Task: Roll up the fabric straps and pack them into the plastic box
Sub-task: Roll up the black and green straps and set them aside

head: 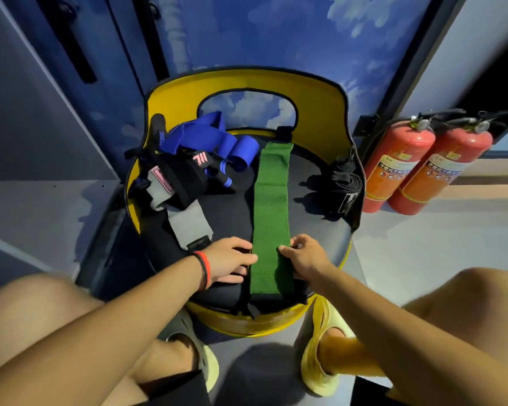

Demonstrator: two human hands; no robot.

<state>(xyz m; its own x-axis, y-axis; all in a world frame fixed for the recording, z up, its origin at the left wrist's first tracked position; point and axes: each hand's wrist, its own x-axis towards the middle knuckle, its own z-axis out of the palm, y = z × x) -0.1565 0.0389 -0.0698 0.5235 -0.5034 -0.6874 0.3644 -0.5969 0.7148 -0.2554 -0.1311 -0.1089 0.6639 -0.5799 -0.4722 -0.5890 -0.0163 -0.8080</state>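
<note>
Green strap (271, 212) lay flat along the yellow chair's (320, 92) black seat, left hand (232, 263) open — palm pressing beside it, right hand (301, 254) pinching its edge.

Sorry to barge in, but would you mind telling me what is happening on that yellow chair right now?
A seated person is working on a green strap laid out flat along the dark seat of a yellow chair. The left hand presses beside its near end and the right hand pinches its edge; no roll has formed. A tangle of blue, black and grey straps lies at the left, and a rolled black strap at the right. No plastic box is in view.
</note>
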